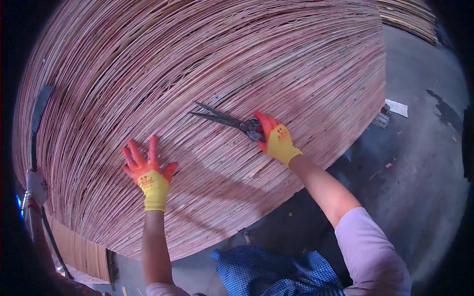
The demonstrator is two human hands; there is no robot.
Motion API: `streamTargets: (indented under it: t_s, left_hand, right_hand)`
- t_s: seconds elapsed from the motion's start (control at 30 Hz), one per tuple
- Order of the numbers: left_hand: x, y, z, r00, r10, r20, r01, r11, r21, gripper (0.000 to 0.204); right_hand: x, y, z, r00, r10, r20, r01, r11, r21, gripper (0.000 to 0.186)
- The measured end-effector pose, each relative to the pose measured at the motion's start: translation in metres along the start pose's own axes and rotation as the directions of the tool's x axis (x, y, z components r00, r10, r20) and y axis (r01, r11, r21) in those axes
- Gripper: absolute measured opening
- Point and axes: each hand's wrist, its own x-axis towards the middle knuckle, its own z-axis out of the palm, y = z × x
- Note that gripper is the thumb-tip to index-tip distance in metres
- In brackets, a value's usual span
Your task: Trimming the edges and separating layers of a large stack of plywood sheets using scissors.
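Note:
A tall stack of thin wood veneer sheets (296, 64) fills most of the view, its layered edges facing me. My left hand (149, 172), in a yellow glove with an orange-red coated palm, lies against those edges with its fingers spread. In a matching glove, my right hand (276, 135) is closed around the handles of dark, worn scissors (222, 120). The blades point left and stand slightly apart, in front of the sheet edges. Part of the handles is hidden by my fingers.
At the far left, another person's gloved hand (36, 187) holds a long tool with a dark curved blade (41, 108). A second veneer stack (81, 249) stands at lower left, another (410, 18) at top right. White paper (397, 108) lies near the grey floor (419, 163).

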Motion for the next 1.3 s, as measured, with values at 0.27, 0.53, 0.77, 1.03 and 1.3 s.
streamTargets:
  t_s: [0.27, 0.53, 0.77, 1.03, 1.3]
  left_hand:
    - [-0.002, -0.005, 0.008, 0.996, 0.057, -0.064, -0.056, 0.998, 0.014, 0.113]
    - [-0.003, -0.006, 0.009, 0.995, 0.074, -0.070, -0.071, 0.997, 0.036, 0.113]
    - [-0.002, -0.002, 0.002, 0.994, 0.073, -0.080, -0.072, 0.997, 0.015, 0.111]
    - [-0.002, 0.001, 0.005, 0.990, 0.105, -0.091, -0.102, 0.994, 0.033, 0.113]
    - [-0.001, -0.008, 0.008, 0.990, 0.109, -0.090, -0.101, 0.991, 0.089, 0.116]
  right_hand:
    - [-0.002, 0.004, 0.004, 1.000, 0.017, 0.014, -0.017, 0.999, 0.039, 0.091]
    - [-0.005, 0.011, 0.008, 0.998, -0.040, -0.051, 0.041, 0.999, 0.004, 0.092]
    - [-0.004, 0.009, 0.006, 1.000, -0.015, 0.015, 0.015, 0.999, 0.049, 0.094]
    - [-0.005, 0.013, -0.002, 0.999, -0.029, -0.025, 0.031, 0.996, 0.081, 0.093]
    - [-0.001, 0.002, 0.001, 0.999, -0.009, 0.049, 0.007, 0.999, 0.046, 0.091]
